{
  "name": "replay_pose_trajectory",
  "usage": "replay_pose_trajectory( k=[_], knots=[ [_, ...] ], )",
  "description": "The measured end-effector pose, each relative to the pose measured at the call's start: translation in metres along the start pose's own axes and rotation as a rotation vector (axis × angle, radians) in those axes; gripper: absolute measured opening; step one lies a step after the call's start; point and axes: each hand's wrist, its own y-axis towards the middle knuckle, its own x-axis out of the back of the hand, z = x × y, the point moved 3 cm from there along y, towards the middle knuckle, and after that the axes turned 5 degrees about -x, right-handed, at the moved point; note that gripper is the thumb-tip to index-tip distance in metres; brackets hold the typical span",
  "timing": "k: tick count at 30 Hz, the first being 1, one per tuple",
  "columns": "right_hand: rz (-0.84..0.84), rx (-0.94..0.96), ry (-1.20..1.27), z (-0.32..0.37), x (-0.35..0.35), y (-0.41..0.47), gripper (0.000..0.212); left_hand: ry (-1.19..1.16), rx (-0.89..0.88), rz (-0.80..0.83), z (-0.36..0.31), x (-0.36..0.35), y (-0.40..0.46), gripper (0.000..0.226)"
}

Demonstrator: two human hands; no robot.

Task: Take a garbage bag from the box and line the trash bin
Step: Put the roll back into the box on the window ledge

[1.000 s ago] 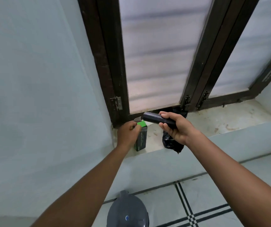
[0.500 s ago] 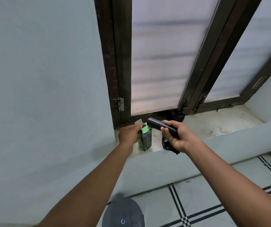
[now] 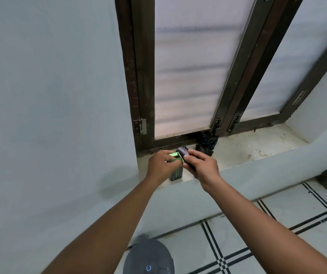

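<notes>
A small dark box (image 3: 176, 173) with a bright green open flap stands upright on the window sill (image 3: 237, 153). My left hand (image 3: 161, 165) grips the box near its top. My right hand (image 3: 202, 167) holds a black roll of garbage bags (image 3: 182, 151), tilted with its upper end showing above the box opening; the lower part of the roll is hidden by my fingers. The grey trash bin (image 3: 148, 256), lid closed, stands on the floor below my arms.
A loose crumpled black bag (image 3: 207, 144) lies on the sill against the dark window frame (image 3: 145, 95). A plain wall is at left. The tiled floor (image 3: 267, 234) with black lines spreads to the right of the bin.
My right hand has brought the roll left and tipped it upright over the box opening. My left hand now grips the box more firmly. The view has shifted slightly left.
</notes>
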Motion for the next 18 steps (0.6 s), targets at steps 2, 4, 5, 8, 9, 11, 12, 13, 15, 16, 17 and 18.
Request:
replay_pose_trajectory(
  k=[2,4,5,8,9,11,12,13,15,16,17,18],
  knots=[
    [-0.073,0.072,-0.103,-0.005,-0.002,0.001,0.033,-0.11,0.119,-0.05,-0.002,0.001,-0.002,0.021],
    [-0.138,0.133,-0.203,-0.009,-0.003,0.001,0.035,-0.222,0.294,-0.102,0.003,0.0,-0.001,0.02],
    [-0.158,0.147,-0.228,-0.01,-0.004,0.001,0.034,-0.284,0.388,-0.124,0.006,0.0,-0.001,0.02],
    [-0.191,0.115,-0.153,-0.013,-0.005,0.0,0.022,-0.396,0.543,-0.145,0.013,0.0,0.001,0.031],
    [-0.204,0.095,-0.13,-0.014,-0.006,-0.001,0.019,-0.391,0.553,-0.138,0.015,0.0,0.002,0.04],
    [-0.225,0.065,-0.106,-0.015,-0.007,0.0,0.018,-0.4,0.529,-0.128,0.018,-0.002,0.004,0.056],
    [-0.226,0.048,-0.091,-0.015,-0.008,-0.001,0.02,-0.4,0.525,-0.116,0.019,-0.003,0.005,0.06],
    [-0.218,0.029,-0.073,-0.014,-0.008,-0.001,0.023,-0.389,0.516,-0.094,0.02,-0.003,0.005,0.06],
    [-0.191,0.007,-0.058,-0.013,-0.008,-0.001,0.03,-0.322,0.453,-0.022,0.014,0.001,0.002,0.048],
    [-0.183,0.006,-0.086,-0.013,-0.007,0.0,0.033,-0.305,0.396,0.004,0.011,0.002,-0.001,0.042],
    [-0.178,0.019,-0.122,-0.012,-0.006,0.0,0.035,-0.306,0.336,0.005,0.011,0.003,-0.003,0.042],
    [-0.18,0.039,-0.163,-0.013,-0.004,0.002,0.035,-0.314,0.283,-0.007,0.011,0.003,-0.005,0.048]
  ],
)
